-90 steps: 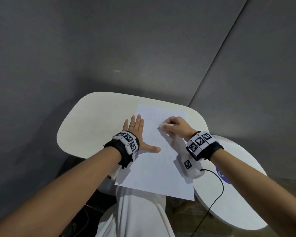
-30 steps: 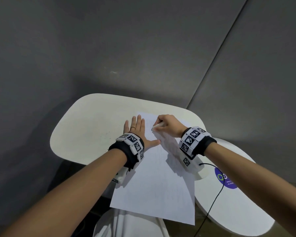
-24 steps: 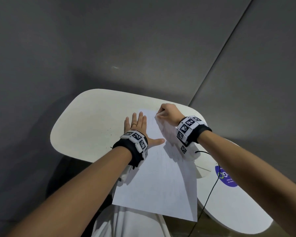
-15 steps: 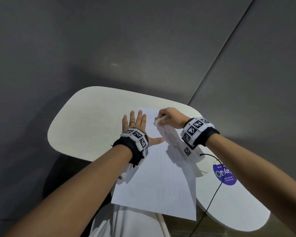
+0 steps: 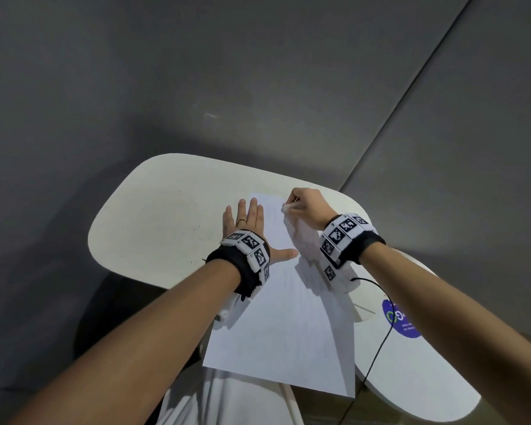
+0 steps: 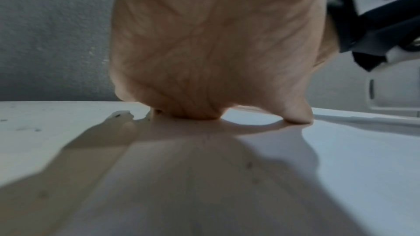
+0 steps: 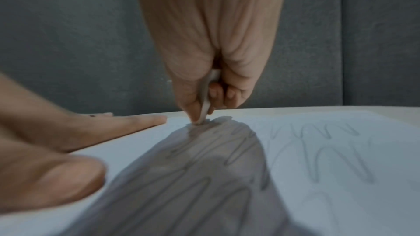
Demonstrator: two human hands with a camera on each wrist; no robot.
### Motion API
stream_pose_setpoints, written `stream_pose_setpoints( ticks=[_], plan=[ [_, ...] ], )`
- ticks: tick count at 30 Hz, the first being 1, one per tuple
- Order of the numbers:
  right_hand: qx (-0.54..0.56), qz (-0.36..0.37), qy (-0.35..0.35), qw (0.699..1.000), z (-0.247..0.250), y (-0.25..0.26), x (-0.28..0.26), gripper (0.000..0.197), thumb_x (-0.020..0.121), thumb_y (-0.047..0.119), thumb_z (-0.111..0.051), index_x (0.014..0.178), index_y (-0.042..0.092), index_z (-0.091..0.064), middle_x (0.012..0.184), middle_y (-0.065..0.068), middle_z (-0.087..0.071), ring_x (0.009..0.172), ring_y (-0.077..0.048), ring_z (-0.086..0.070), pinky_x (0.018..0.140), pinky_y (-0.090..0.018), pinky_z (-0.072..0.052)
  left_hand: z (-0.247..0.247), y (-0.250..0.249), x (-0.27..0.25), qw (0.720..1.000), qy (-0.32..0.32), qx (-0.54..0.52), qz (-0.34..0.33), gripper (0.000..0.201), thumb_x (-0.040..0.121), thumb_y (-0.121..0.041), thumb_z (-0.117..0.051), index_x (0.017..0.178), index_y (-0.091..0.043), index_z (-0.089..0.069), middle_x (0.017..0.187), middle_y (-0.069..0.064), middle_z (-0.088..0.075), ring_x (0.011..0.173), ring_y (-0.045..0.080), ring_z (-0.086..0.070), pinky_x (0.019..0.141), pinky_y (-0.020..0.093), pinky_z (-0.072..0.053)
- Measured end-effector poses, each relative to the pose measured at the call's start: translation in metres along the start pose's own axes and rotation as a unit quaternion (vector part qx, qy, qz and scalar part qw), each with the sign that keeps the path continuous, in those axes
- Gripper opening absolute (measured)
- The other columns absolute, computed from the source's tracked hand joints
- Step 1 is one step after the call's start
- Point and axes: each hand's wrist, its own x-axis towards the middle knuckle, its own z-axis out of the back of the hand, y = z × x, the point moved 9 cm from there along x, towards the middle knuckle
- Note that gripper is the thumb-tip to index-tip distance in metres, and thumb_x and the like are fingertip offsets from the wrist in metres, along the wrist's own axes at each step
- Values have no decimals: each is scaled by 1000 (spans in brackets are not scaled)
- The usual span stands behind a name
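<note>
A white sheet of paper (image 5: 292,326) with faint grey pencil scribbles (image 7: 327,148) lies on a cream table (image 5: 166,216) and overhangs its near edge. My left hand (image 5: 247,228) lies flat with straight fingers, pressing the sheet's left edge and the table. My right hand (image 5: 304,205) pinches a small white eraser (image 5: 286,208) and holds its tip on the paper near the far edge. In the right wrist view the eraser (image 7: 205,103) touches the scribbles under the thumb and curled fingers.
A second white tabletop (image 5: 411,369) with a round purple sticker (image 5: 400,319) adjoins on the right, and a black cable (image 5: 377,348) crosses it. Grey walls stand close behind the table. White cloth (image 5: 227,400) shows below the sheet.
My right hand with the eraser has gone back and forth across the top of the sheet and now sits at its far edge. My left hand has stayed flat on the paper's left side.
</note>
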Motion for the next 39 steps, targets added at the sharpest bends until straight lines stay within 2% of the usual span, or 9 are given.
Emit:
stream_pose_setpoints(
  ticks=[5, 10, 13, 20, 22, 26, 30, 36, 39],
  plan=[
    [-37, 32, 106, 993, -15, 12, -16, 5, 80, 5, -65, 80, 6, -60, 79, 8, -61, 73, -12, -54, 55, -4, -36, 1, -2, 0, 1000, -10, 9, -8, 128, 64, -95, -27, 153, -12, 13, 160, 4, 21, 145, 27, 22, 115, 52, 15],
    [-38, -4, 7, 999, -2, 12, 9, 9, 81, 8, -62, 81, 0, -66, 89, -11, -68, 81, -21, -57, 57, -14, -36, 2, -2, -1, 1000, -4, -1, -10, 128, 64, -95, -29, 153, -12, 13, 159, 4, 21, 145, 26, 23, 115, 52, 15],
    [-53, 21, 58, 997, -11, 14, -9, 11, 81, 8, -65, 85, -2, -66, 93, -14, -69, 81, -22, -58, 64, -19, -41, 2, -3, 0, 1000, -11, 9, -14, 130, 63, -95, -28, 152, -10, 12, 160, 6, 20, 146, 26, 21, 115, 52, 13],
    [-33, -2, 5, 999, -2, 13, 10, 11, 81, 8, -64, 87, 0, -67, 98, -15, -70, 87, -24, -61, 56, -11, -36, 3, -3, -4, 999, 0, 36, -3, 130, 65, -94, -29, 151, -6, 15, 158, 11, 22, 146, 28, 21, 116, 50, 15],
    [-53, 20, 39, 998, -11, 17, 2, 12, 82, 11, -66, 89, 1, -67, 98, -13, -70, 80, -17, -56, 56, -16, -35, 3, -3, -2, 999, -1, 33, -6, 131, 65, -94, -30, 151, -6, 15, 159, 11, 21, 146, 28, 21, 116, 50, 14],
    [-68, 49, 106, 991, -21, 27, -6, 16, 80, 8, -67, 95, 1, -68, 100, -10, -71, 80, -11, -56, 57, 0, -34, 3, -3, -2, 1000, 2, 29, -9, 132, 64, -94, -30, 151, -6, 16, 158, 11, 22, 146, 29, 21, 117, 49, 13],
    [-43, 1, 24, 999, -10, 23, 10, 11, 81, 7, -63, 89, 1, -68, 100, -16, -69, 83, -20, -56, 69, -19, -35, 4, -3, -5, 1000, 6, 21, -3, 137, 59, -98, -30, 150, -7, 17, 158, 10, 24, 146, 27, 22, 116, 49, 14],
    [-55, 21, 81, 995, -21, 30, -6, 12, 80, 4, -65, 90, -1, -68, 92, -9, -68, 79, -14, -53, 57, -3, -34, 5, -4, -5, 1000, 0, 18, -8, 136, 63, -94, -35, 150, -5, 17, 157, 13, 24, 145, 29, 22, 117, 47, 12],
    [-29, -22, 18, 999, -13, 24, 17, 8, 79, 6, -64, 83, 3, -69, 97, -13, -71, 79, -14, -54, 54, -15, -34, 3, -4, -5, 1000, 11, 11, -6, 140, 59, -97, -36, 150, -6, 20, 157, 12, 26, 145, 28, 23, 117, 46, 13]
  ],
)
